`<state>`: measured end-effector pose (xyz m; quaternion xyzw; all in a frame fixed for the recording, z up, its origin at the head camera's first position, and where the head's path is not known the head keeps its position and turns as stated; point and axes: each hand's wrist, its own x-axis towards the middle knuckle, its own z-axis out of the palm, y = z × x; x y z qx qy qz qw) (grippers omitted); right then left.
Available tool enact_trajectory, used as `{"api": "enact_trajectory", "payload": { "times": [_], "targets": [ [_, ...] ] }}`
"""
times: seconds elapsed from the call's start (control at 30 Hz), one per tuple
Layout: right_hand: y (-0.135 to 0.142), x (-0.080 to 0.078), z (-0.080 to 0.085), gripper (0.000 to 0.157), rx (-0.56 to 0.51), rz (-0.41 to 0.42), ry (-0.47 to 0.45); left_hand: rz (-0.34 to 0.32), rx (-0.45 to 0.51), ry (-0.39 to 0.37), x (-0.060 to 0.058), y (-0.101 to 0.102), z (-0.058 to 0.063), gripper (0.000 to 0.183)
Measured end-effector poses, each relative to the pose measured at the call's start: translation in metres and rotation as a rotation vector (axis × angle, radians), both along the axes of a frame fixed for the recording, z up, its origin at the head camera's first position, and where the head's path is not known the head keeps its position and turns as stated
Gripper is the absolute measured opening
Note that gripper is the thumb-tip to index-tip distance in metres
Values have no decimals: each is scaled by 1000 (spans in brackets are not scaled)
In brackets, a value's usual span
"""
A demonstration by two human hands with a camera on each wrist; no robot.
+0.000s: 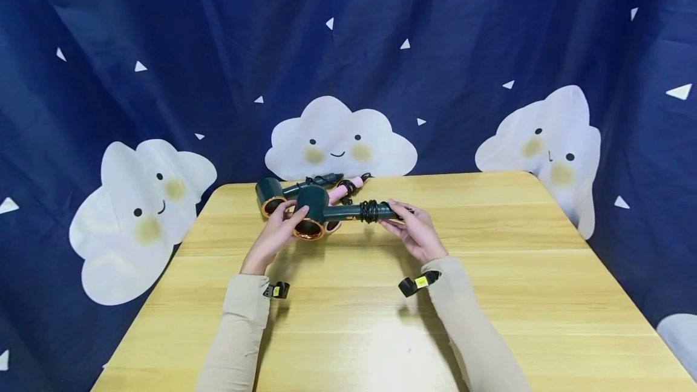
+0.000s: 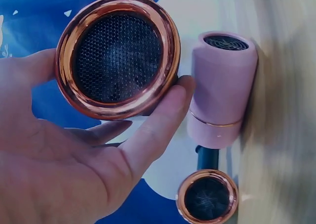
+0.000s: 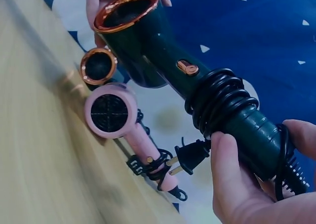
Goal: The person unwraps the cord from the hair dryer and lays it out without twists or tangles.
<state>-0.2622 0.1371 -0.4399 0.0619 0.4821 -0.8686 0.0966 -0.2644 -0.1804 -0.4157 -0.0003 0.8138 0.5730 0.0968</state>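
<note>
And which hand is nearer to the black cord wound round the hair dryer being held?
Right. The right hand grips the handle just beside the cord; the left hand holds the hair dryer at its opposite end.

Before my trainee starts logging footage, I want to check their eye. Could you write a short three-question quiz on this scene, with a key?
1. The left hand holds the raised green hair dryer by its:
A) handle
B) head
C) plug

2. True or false: the pink hair dryer has a black cord wound round its handle.

3. How many hair dryers show in the head view?

Key:
1. B
2. True
3. Three: the raised one, the pink one and a second green one.
</note>
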Motion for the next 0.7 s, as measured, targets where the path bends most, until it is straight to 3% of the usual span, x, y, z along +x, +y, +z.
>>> {"api": "enact_trajectory", "payload": {
  "times": [0.2, 0.4, 0.7],
  "targets": [
    [7, -1, 4, 41, -18, -27, -3, -68, -106, 73, -4, 2, 4, 91],
    [15, -2, 5, 35, -25, -31, 1, -153, -147, 115, -6, 4, 3, 103],
    [23, -3, 4, 22, -33, -3, 4, -292, -442, 359, -10, 8, 3, 119]
  ]
}}
